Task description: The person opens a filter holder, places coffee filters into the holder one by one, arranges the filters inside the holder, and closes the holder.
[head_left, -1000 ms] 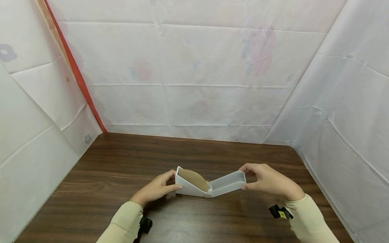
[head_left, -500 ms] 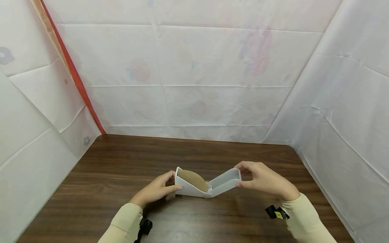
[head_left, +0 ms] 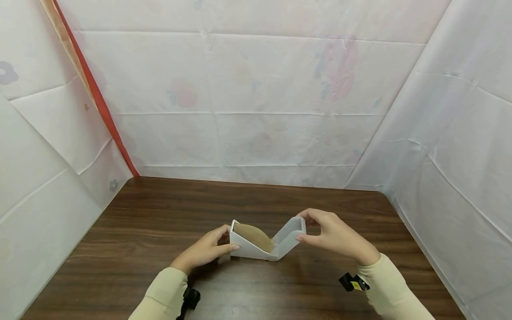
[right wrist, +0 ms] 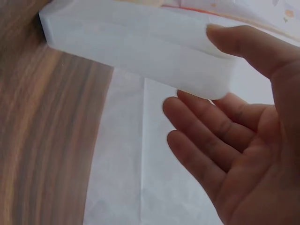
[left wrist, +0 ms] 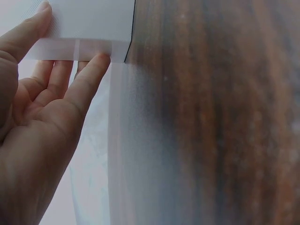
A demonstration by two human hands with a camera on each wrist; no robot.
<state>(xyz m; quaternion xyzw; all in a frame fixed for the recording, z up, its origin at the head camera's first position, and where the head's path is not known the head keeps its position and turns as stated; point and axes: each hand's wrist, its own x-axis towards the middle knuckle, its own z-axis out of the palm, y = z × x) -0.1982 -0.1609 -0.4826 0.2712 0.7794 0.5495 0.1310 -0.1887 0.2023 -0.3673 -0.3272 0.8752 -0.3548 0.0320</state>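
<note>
A white box [head_left: 249,251] stands on the table with its hinged translucent lid [head_left: 291,234] swung up at the right. Brown, round-edged sheets [head_left: 254,235], which look like coffee filter papers, rise out of the base. At the box's left end my left hand [head_left: 205,250] grips it, thumb on the near side; in the left wrist view the index fingertip presses the end wall. My right hand [head_left: 334,234] pinches the lid's free end between thumb and fingers. The right wrist view shows the thumb on the lid's side [right wrist: 140,42] and several fingers at its edge.
The dark wood-grain table [head_left: 180,200] ends at a pale patterned cloth [head_left: 248,89] behind and at both sides. A red strip [head_left: 100,102] runs up the back left corner. Black devices [head_left: 192,298] are strapped at both wrists.
My right hand has moved left and slightly up, tilting the lid more steeply toward the base. My left hand and the box base have stayed almost in place.
</note>
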